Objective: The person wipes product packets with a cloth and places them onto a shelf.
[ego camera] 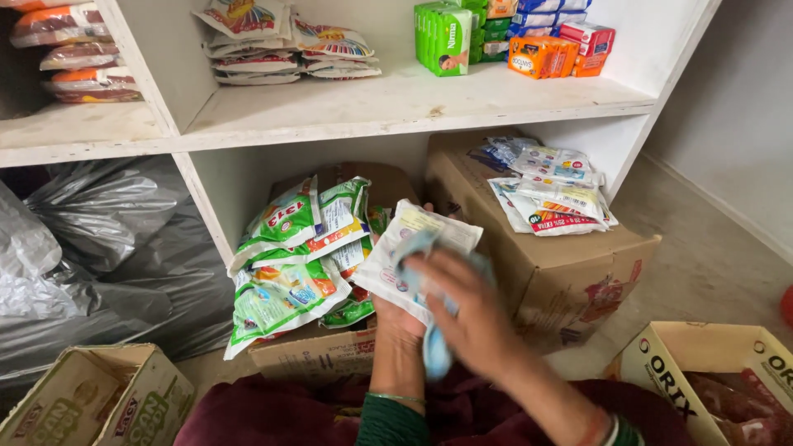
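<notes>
Standing right behind them: the left hand props a white packet upright from underneath, fingers closed on it, presumably so its face is reachable. The right hand, blurry, is curled around a light blue cloth pressed on the packet. Green pouches lean at nine o'clock, a cardboard box at three.

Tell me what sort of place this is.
Probably a small shop's stockroom: white shelves stacked with packaged goods, cardboard cartons on the floor, and piles of green-and-white pouches. The left hand holds a white sachet.
</notes>
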